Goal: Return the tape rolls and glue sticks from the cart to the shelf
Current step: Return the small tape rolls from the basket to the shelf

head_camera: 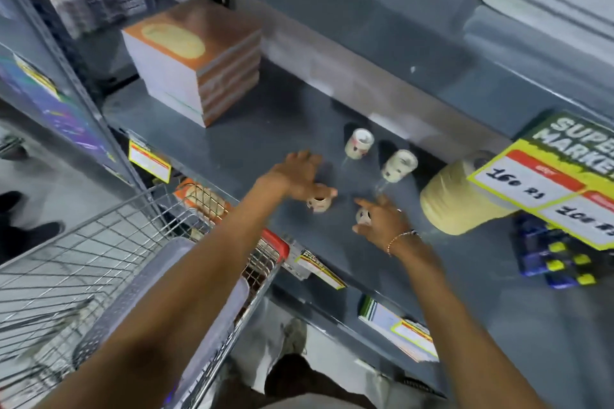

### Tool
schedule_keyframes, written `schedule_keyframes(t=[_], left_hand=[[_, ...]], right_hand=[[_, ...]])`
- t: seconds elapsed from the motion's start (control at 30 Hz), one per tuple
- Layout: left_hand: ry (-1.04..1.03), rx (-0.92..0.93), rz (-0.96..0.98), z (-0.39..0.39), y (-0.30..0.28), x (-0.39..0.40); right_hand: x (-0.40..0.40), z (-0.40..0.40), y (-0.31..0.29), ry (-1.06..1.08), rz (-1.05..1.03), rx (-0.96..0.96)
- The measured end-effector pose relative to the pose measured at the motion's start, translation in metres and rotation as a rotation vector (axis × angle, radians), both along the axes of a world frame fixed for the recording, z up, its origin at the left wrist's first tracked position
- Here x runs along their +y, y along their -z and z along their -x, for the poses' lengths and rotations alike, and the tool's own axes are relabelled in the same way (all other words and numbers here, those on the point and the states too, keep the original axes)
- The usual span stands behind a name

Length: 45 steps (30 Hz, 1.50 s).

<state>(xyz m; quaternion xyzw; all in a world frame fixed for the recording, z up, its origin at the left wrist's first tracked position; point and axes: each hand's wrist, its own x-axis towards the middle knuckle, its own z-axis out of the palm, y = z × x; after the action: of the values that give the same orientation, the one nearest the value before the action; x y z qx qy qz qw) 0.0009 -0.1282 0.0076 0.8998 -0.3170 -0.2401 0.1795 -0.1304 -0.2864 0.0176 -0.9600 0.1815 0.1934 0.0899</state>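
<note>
Two small white tape rolls stand on the grey shelf [252, 149], one [358, 142] further back and one [398, 165] to its right. My left hand [299, 174] hovers over a third small roll [319, 203], thumb and fingers around it at the shelf surface. My right hand [382, 221] holds a fourth small roll [363, 216] between thumb and fingers just above the shelf. The image is blurred by motion. No glue sticks are visible. The wire cart [99, 242] stands at lower left, its contents hidden by my left arm.
A stack of orange-topped paper blocks [196, 60] sits at the shelf's back left. A large yellow roll [455, 199] lies at the right, beside hanging price signs [548, 179]. Blue-and-yellow packs [555, 259] lie further right. Price tags line the shelf edge.
</note>
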Motion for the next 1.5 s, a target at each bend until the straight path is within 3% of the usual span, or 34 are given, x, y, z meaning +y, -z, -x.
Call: schedule_keyframes(t=[0.13, 0.3, 0.43, 0.57, 0.77, 1.03, 1.5], left_hand=[[-0.333, -0.223, 0.132, -0.024, 0.032, 0.019], [-0.309, -0.377, 0.022, -0.014, 0.068, 0.02], [-0.299, -0.402, 0.006, -0.015, 0.069, 0.021], [-0.302, -0.398, -0.023, -0.014, 0.07, 0.02], [-0.325, -0.403, -0.007, -0.014, 0.069, 0.02], [-0.325, -0.414, -0.008, -0.015, 0.071, 0.02], [-0.335, -0.402, 0.021, -0.015, 0.07, 0.021]], right_hand=[[0.006, 0.004, 0.012, 0.002, 0.064, -0.11], [0.005, 0.002, 0.0, -0.009, 0.048, -0.216], [-0.027, -0.025, -0.047, 0.072, 0.083, -0.462], [-0.057, -0.05, -0.082, 0.14, -0.018, -0.34], [-0.072, -0.071, -0.064, 0.214, -0.132, -0.286], [-0.08, -0.079, -0.055, 0.17, -0.067, -0.148], [-0.079, -0.082, -0.051, 0.149, 0.009, -0.202]])
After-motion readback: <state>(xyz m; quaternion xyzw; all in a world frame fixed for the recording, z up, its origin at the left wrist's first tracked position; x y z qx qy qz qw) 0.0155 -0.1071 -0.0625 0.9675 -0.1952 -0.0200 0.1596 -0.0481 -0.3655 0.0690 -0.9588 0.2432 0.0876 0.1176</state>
